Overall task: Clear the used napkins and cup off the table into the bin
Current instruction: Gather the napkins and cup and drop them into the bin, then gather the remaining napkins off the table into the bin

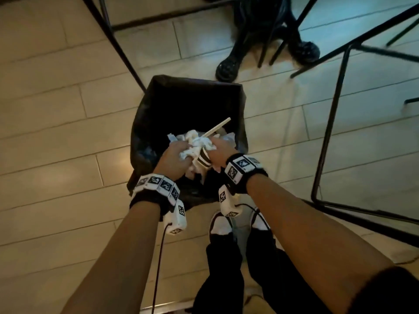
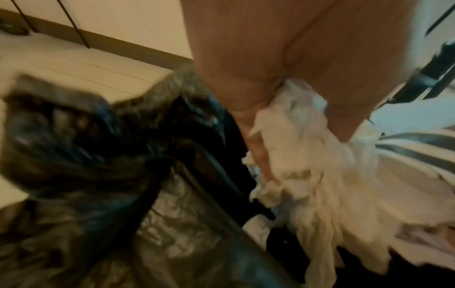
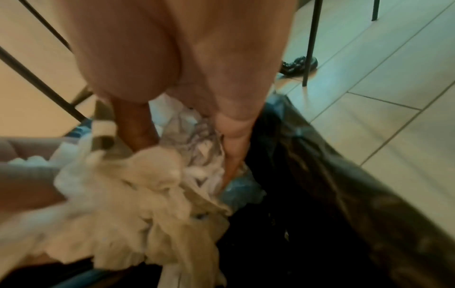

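A bin lined with a black bag (image 1: 235,103) stands on the floor right in front of me. Both hands are over its opening. My left hand (image 1: 181,152) grips a wad of crumpled white napkins (image 1: 196,143); in the left wrist view the fingers curl round the napkins (image 2: 307,155) above the bag (image 2: 110,165). My right hand (image 1: 215,146) holds the tilted brown-and-white striped paper cup (image 1: 204,159) by its top, a straw (image 1: 217,128) sticking out toward the far side. In the right wrist view more napkins (image 3: 138,185) bulge beside my thumb and hide the cup. White litter lies inside the bin.
Another person's black shoes (image 1: 226,66) stand just beyond the bin. Black metal furniture legs (image 1: 326,132) rise to the right and a slanted leg (image 1: 118,46) to the far left. My own feet (image 1: 221,225) are close to the bin's near side. Pale tiled floor surrounds it.
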Demonstrator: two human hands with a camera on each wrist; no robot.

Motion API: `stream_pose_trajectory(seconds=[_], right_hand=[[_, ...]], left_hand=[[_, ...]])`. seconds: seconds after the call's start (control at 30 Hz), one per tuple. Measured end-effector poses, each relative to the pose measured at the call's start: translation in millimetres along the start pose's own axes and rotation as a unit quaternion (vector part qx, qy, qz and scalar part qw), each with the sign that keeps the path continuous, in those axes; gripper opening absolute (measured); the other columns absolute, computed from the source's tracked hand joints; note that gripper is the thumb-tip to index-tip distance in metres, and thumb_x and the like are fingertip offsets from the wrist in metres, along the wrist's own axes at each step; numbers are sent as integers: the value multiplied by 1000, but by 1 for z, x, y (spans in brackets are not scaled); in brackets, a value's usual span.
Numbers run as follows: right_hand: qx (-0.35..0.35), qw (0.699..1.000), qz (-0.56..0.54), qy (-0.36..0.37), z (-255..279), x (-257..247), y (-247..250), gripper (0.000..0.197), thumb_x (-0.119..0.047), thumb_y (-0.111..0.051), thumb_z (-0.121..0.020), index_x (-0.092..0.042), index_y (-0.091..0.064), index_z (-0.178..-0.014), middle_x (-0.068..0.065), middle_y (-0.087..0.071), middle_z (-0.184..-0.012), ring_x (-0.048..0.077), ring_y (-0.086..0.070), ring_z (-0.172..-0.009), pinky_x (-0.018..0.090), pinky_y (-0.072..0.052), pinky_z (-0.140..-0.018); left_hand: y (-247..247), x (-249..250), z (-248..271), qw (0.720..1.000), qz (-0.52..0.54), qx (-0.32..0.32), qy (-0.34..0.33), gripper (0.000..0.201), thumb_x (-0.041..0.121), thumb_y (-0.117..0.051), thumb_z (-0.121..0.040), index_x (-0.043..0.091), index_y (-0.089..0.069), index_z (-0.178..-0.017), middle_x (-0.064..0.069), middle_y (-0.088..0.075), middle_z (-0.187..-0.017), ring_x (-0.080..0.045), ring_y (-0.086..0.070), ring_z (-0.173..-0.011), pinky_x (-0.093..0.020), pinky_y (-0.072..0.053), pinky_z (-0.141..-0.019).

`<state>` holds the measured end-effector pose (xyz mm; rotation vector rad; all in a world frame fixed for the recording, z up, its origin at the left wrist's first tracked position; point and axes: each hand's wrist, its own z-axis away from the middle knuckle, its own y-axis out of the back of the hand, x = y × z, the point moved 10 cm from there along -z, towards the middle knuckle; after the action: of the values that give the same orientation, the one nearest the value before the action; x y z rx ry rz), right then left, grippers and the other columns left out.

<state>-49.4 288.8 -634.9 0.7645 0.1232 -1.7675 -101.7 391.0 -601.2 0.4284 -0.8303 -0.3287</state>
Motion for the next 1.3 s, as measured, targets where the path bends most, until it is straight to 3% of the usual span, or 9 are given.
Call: stream_pose_trajectory(seconds=[0.07,0.2,0.4,0.53,0.73,0.87,0.97,1.13,1.3], right_hand=[[-15,1000,14,-20,-9,10,-6,39,-14,-42,-95,-8,-41,-134,20,-52,-131,36,-53,-117,34,-47,-81],[-14,999,44,-22,-6,7,-12,55,-7,-53,-86,-12,-37,-138,17,-48,-139,34,-48,-126,38,-41,-104],[-18,997,53,48,52,-40,-9,55,2,-52,-84,-14,-40,-135,18,-46,-139,34,-45,-126,41,-43,-103],[-5,999,-22,40,156,-71,22,47,-3,-49,-88,-12,-45,-134,20,-49,-137,35,-47,-125,42,-42,-105],[-2,975,-208,82,388,-107,116,41,-12,-48,-93,-22,-46,-132,-6,-58,-120,14,-56,-104,25,-44,-91],[174,942,-265,110,540,-80,233,46,-12,-59,-88,-41,-50,-122,-8,-59,-122,-1,-56,-97,13,-45,-83],[365,901,-229,54,626,-9,317,56,-18,-69,-81,-41,-45,-127,-12,-51,-127,-1,-50,-114,21,-44,-95],[412,885,-125,-179,654,117,384,109,-34,-85,-61,-40,-13,-143,13,-15,-154,35,-22,-140,52,-27,-113],[343,907,-174,-170,606,137,394,122,-33,-86,-59,-44,1,-143,15,-5,-155,40,-20,-140,56,-29,-113]], left_hand=[[-14,-14,-10,999,-8,-36,16,45,8,-63,-82,7,-51,-125,-16,-32,-145,-28,-34,-133,-25,-28,-102],[-12,-25,-3,995,-18,-58,76,61,23,-67,-81,27,-40,-135,-4,1,-157,-25,-12,-143,-40,-25,-112],[26,20,47,996,-55,-51,57,55,23,-60,-85,24,-38,-136,-6,-9,-156,-24,-13,-143,-40,-20,-114],[46,72,113,996,-63,-51,45,54,23,-59,-86,19,-39,-136,-11,-18,-153,-26,-19,-141,-37,-23,-111],[45,234,211,989,-97,-94,-60,50,42,-64,-78,42,-39,-122,2,-29,-146,-16,-28,-135,-36,-29,-111],[20,405,265,961,-121,-93,-231,52,36,-68,-78,43,-40,-121,15,-28,-140,-2,-21,-131,-29,-26,-109],[-14,521,292,907,-179,-72,-375,66,39,-70,-74,34,-38,-131,-2,-28,-148,-11,-21,-133,-40,-29,-108],[-100,625,292,860,-319,-114,-381,100,58,-70,-64,48,-6,-139,0,9,-156,-31,9,-143,-58,-14,-111],[-151,640,275,854,-382,-145,-322,98,53,-70,-68,49,-3,-139,-6,16,-156,-41,2,-142,-63,-24,-107]])
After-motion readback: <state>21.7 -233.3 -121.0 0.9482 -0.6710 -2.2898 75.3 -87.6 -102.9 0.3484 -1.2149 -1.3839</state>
